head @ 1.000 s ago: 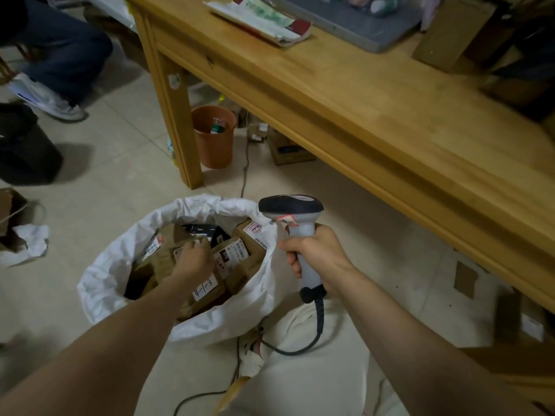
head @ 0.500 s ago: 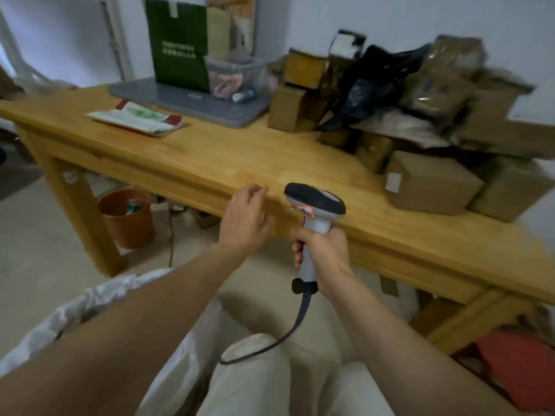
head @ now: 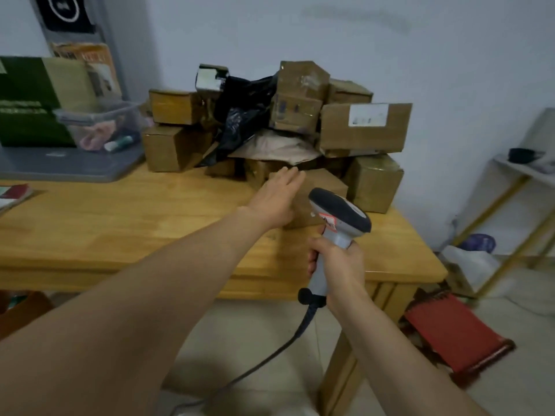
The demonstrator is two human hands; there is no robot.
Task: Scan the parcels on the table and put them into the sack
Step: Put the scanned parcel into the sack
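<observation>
A pile of brown cardboard parcels (head: pixel 363 130) with a black plastic bag (head: pixel 243 112) stands at the back right of the wooden table (head: pixel 120 223). My left hand (head: pixel 276 199) reaches over the table with straight fingers, lying on the nearest brown parcel (head: pixel 327 183) at the front of the pile. My right hand (head: pixel 333 262) grips the handle of a grey barcode scanner (head: pixel 339 217), held upright near the table's front edge, its black head pointing toward the pile. Its cable hangs down to the floor. The sack is out of view.
A grey laptop (head: pixel 69 163), a clear plastic box (head: pixel 99 124) and a green box (head: pixel 30 100) sit at the table's back left. A red folding stool (head: pixel 456 331) lies on the floor at the right, beside a white shelf (head: pixel 522 172).
My view has swung up from the sack on the floor to the table. My left hand has left the sack and reached out onto the nearest parcel. The scanner stays in my right hand.
</observation>
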